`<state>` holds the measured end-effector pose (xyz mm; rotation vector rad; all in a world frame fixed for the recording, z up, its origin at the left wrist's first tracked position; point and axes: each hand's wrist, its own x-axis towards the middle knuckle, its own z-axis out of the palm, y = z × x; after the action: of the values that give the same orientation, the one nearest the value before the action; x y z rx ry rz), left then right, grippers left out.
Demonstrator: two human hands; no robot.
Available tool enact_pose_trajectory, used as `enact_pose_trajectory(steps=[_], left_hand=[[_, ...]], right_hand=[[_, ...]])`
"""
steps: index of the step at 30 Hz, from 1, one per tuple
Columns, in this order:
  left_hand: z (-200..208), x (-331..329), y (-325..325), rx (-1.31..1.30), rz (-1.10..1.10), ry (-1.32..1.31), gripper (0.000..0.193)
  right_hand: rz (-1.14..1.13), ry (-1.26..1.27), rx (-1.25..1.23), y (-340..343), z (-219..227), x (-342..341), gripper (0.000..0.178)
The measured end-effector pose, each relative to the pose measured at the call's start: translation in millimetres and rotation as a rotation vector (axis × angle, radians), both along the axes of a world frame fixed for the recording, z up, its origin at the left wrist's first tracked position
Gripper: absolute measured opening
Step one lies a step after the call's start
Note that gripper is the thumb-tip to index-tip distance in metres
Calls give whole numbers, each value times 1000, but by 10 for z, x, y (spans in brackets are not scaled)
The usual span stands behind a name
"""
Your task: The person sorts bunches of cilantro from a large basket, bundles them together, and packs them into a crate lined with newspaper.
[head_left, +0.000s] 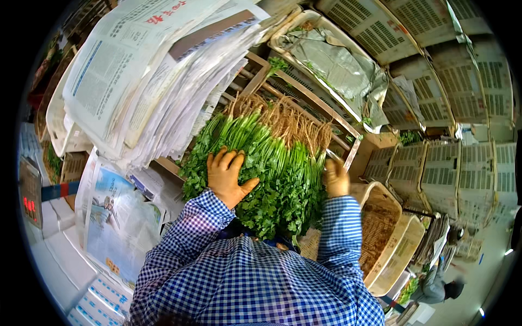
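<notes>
A wide heap of coriander point(277, 179) lies before me, leafy tops toward me and brown roots point(293, 119) pointing away. My left hand point(227, 175), in an orange glove, rests on the leaves at the heap's left side with fingers spread, holding nothing. At the right edge of the stems is my right hand point(336, 179), also gloved and blurred by motion. Its fingers are curled, and a thin, pale, shiny piece shows at their tips; I cannot make out what it is. Beneath the coriander is a brown slatted frame point(350, 155), mostly covered.
A tall stack of newspapers point(136, 70) stands at far left, above a digital scale display point(31, 195) and white boxes point(60, 261). A crate with grey plastic sheeting point(337, 65) lies beyond. Cream crates point(391, 217) and stacked crates point(440, 168) line the right; a person point(435, 285) is behind them.
</notes>
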<state>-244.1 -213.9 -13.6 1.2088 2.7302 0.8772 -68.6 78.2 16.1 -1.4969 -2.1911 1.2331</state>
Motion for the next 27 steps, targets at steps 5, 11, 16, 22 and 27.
enact_pose_trajectory(steps=[5, 11, 16, 22, 27], left_hand=[[32, 20, 67, 52, -1, 41, 86], [-9, 54, 129, 46, 2, 26, 88], [423, -115, -57, -46, -36, -277, 78], [1074, -36, 189, -130, -147, 20, 75], [1029, 86, 760, -18, -650, -118, 66]], right_hand=[[81, 26, 64, -449, -127, -249, 84], [-98, 113, -98, -132, -199, 55, 56], [81, 239, 230, -291, -203, -38, 65], [-67, 241, 96, -394, 303, 426, 55], [-15, 76, -183, -247, -262, 161, 60]])
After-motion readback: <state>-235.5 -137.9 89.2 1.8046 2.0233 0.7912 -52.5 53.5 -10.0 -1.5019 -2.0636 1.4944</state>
